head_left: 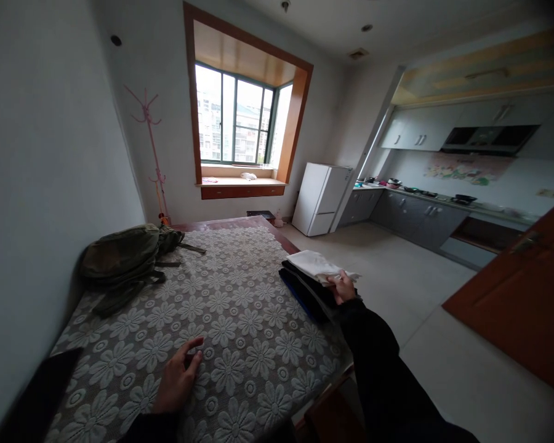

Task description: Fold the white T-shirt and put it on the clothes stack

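At the right edge of the table lies a pile of folded clothes, with a white garment point(314, 264) on top and black and dark blue cloth point(305, 292) beneath it. My right hand point(342, 288) is closed on the near right edge of the white garment; some fingertips are hidden by the cloth. My left hand point(179, 376) hovers over or rests on the flower-patterned tablecloth point(226, 326), holding nothing, with thumb and index finger apart and slightly bent. Whether it touches the cloth I cannot tell.
A dark green backpack point(120, 255) leans by the wall at the table's left, its straps on the tablecloth. Behind stand a pink coat rack point(152, 141) and a white fridge point(321, 197). A brown door point(521, 295) is at the right, before the kitchen counter point(410, 212).
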Demonstrator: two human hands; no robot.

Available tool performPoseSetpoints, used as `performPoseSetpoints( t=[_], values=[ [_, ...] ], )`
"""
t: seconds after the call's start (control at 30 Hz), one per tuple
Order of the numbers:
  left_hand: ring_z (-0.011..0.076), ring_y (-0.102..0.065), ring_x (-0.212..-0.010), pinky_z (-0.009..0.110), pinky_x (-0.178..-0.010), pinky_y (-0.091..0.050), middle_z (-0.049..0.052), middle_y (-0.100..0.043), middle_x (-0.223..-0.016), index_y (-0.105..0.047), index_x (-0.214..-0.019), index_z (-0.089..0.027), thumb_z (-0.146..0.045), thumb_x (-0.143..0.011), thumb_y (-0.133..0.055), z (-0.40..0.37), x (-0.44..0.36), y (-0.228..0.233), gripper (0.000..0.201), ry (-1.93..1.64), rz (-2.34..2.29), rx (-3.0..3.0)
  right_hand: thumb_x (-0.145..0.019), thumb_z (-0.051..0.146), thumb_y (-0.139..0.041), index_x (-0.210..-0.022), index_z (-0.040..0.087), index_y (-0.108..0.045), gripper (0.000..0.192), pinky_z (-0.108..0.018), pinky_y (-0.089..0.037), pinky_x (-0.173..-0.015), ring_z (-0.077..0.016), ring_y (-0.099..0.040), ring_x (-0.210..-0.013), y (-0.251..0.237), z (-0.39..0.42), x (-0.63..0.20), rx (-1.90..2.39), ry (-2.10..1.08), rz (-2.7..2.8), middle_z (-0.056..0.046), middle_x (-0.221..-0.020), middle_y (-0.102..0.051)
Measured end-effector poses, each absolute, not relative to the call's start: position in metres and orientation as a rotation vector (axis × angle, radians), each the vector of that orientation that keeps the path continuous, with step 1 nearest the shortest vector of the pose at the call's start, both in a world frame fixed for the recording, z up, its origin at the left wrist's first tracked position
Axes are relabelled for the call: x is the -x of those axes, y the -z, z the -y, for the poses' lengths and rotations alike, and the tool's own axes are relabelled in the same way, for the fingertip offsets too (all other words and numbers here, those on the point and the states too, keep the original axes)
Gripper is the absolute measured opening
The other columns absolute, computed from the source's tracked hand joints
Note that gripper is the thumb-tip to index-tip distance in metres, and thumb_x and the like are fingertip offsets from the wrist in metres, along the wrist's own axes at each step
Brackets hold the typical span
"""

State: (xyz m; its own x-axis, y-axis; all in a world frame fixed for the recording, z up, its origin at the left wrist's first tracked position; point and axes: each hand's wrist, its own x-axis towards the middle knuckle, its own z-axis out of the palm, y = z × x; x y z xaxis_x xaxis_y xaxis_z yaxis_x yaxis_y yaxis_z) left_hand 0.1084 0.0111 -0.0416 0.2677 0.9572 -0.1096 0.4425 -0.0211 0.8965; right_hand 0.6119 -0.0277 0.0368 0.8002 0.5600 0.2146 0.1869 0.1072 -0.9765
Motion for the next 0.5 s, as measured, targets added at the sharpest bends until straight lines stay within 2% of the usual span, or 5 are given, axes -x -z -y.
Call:
performPoseSetpoints(
  t=[0.1,0.2,0.33,0.5],
  values=[
    [0.0230,-0.073,-0.083,0.030,-0.066,-0.060,0.005,-0.077,-0.096,-0.067,-0.122,-0.023,-0.050,-0.084,-0.053,-0.011,-0.109,0.042,0.049,-0.700,-1.315,-1.601,-0.060,0.035,-0.072,-0.087,0.027,-0.052,0.035,-0.045,-0.065,-0.070,-0.0238,-0.067,-0.072,-0.052,0.017,-0.628,1.436,-0.394,0.601,0.001,-0.079,-0.063],
    [0.0236,-0.073,-0.080,0.031,-0.065,-0.060,0.004,-0.075,-0.083,-0.067,-0.122,-0.022,-0.051,-0.083,-0.053,-0.011,-0.109,0.044,0.051,-0.707,-1.321,-1.573,-0.065,0.031,-0.072,-0.098,0.026,-0.053,0.038,-0.043,-0.065,-0.075,-0.0214,-0.066,-0.073,-0.073,-0.002,-0.639,1.414,-0.439,0.583,0.000,-0.083,-0.062],
    [0.0253,-0.073,-0.082,0.032,-0.063,-0.061,0.004,-0.073,-0.081,-0.068,-0.122,-0.021,-0.055,-0.081,-0.056,-0.013,-0.108,0.051,0.054,-0.721,-1.308,-1.535,-0.074,0.022,-0.071,-0.116,0.023,-0.053,0.045,-0.034,-0.063,-0.080,-0.0163,-0.064,-0.076,-0.110,-0.039,-0.646,1.376,-0.476,0.605,-0.001,-0.094,-0.064],
    [0.0271,-0.074,-0.085,0.031,-0.059,-0.060,0.006,-0.074,-0.081,-0.068,-0.120,-0.021,-0.058,-0.078,-0.058,-0.016,-0.107,0.058,0.057,-0.745,-1.319,-1.462,-0.084,0.014,-0.065,-0.134,0.012,-0.045,0.053,-0.033,-0.061,-0.080,-0.0118,-0.061,-0.072,-0.154,-0.086,-0.648,1.333,-0.525,0.648,-0.001,-0.090,-0.064]
  ],
)
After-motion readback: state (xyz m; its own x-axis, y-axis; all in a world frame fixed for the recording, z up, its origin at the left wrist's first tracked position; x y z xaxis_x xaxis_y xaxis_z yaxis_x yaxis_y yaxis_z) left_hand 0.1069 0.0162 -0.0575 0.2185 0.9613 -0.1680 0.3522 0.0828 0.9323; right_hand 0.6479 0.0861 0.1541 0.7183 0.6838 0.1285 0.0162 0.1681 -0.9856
